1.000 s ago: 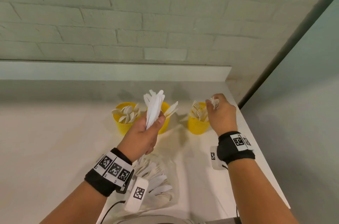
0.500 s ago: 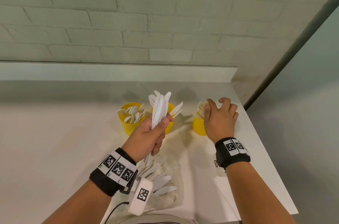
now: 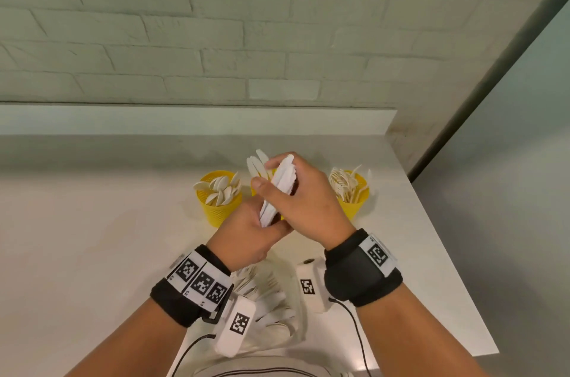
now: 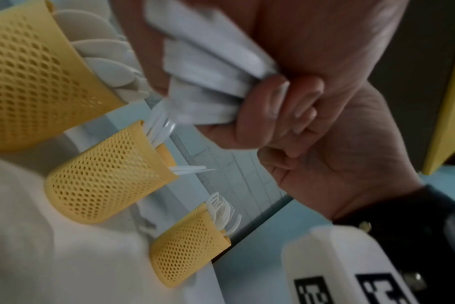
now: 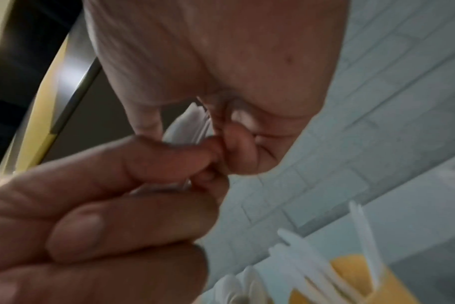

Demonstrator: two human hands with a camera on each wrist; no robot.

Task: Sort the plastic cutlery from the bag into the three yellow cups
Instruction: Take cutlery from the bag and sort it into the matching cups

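My left hand (image 3: 249, 231) grips the lower end of a bundle of white plastic knives (image 3: 277, 191), held upright over the middle of the table. My right hand (image 3: 305, 200) wraps thumb and fingers round the bundle's upper part. Three yellow mesh cups stand in a row behind: the left cup (image 3: 220, 203) holds spoons, the middle cup (image 4: 104, 174) holds knives and is mostly hidden behind my hands in the head view, and the right cup (image 3: 354, 200) holds forks. The clear bag (image 3: 274, 308) with more white cutlery lies below my wrists.
The white table (image 3: 92, 237) ends at a right edge just past the fork cup and at a near edge by my body. A low ledge (image 3: 185, 120) and a brick wall run behind the cups. Cables trail from the wrist cameras.
My right hand let a fork go into the right cup, then moved left and took hold of the knife bundle. The left hand kept its grip and shifted slightly right.
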